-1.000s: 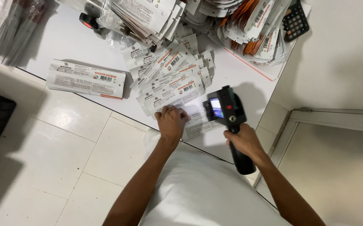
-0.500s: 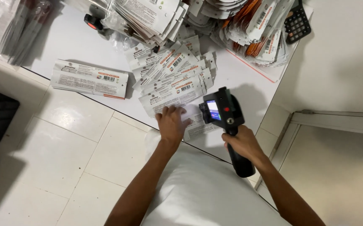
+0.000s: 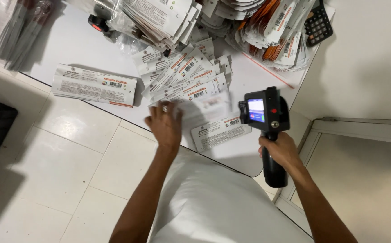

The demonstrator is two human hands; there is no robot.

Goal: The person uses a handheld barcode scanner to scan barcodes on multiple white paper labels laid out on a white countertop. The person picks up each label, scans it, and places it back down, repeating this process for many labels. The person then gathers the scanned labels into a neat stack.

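While the right hand (image 3: 280, 150) grips the black handheld printer (image 3: 265, 118) by its handle, the left hand (image 3: 164, 126) lies spread on a blurred flat packet (image 3: 204, 108) at the near bench (image 3: 76, 45) edge. This packet looks light, thin, bendable and probably slippery; a pinch at its edge seems best.

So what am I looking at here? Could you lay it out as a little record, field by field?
Setting: white tabletop seen from above, pale tiled floor below
Left hand: flat on a blurred white paper packet at the table's near edge
Right hand: gripping a black handheld device with a small lit screen
Below the device: one white flat packet lying alone
Fanned pile: white flat packets with orange stripes
Apart, to the left: single long white packet
Far corner: black calculator
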